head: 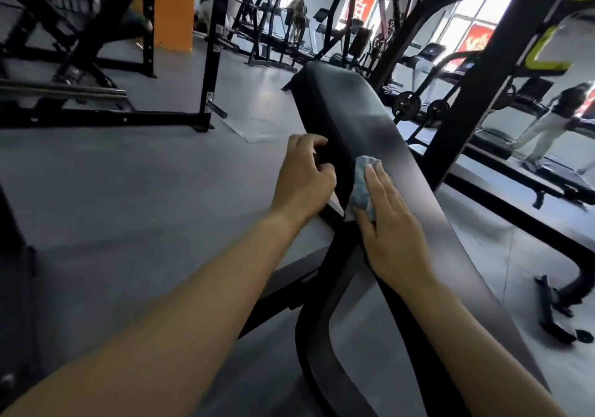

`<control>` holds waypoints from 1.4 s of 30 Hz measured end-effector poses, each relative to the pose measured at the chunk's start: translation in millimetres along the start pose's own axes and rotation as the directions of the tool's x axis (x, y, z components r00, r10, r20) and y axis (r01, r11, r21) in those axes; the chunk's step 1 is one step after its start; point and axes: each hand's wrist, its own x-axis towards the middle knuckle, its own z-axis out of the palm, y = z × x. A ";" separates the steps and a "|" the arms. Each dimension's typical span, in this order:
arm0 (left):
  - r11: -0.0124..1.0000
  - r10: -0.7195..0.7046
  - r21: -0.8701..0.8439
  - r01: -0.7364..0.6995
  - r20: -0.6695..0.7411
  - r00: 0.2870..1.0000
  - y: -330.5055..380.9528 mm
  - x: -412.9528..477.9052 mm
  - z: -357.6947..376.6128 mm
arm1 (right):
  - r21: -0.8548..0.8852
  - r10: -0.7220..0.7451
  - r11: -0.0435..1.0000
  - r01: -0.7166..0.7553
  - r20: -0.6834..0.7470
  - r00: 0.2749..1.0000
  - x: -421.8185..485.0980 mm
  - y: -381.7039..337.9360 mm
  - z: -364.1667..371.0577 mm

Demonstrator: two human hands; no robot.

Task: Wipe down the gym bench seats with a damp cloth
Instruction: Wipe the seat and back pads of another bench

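right hand (392, 223) is pressing the crumpled pale-blue cloth (362, 185) onto the long black glossy padded bench seat (363, 117), fingers straight and together, not clenching. Cloth is sitting on the seat's left margin, at 3 o'clock of the left hand (304, 181), poking out past the right fingertips. Left hand is gripping the seat's left edge, fingers curled round it. Seat is running from 5 o'clock to 12 o'clock over the grey floor (128, 191). Orange pillar (174, 4) is standing at 11 o'clock.

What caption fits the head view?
Right hand presses blue cloth on black bench pad; left hand grips the pad's edge.
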 end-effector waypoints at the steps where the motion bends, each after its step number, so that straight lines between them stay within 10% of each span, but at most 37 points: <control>1: 1.000 0.003 -0.014 -0.003 -0.003 1.000 -2.5 3.8 -2.2 | 0.003 -0.004 1.000 0.004 0.009 1.000 10.5 -3.3 1.1; 14: 0.981 0.191 0.013 -0.193 0.087 0.978 -32.6 38.9 -19.9 | -0.002 -0.045 0.999 0.045 0.109 0.993 161.2 -40.5 7.1; 42: 0.980 0.199 -0.049 -0.195 0.112 0.974 -30.3 42.3 -29.1 | 0.034 -0.096 0.995 0.093 0.092 0.991 171.6 -55.7 15.5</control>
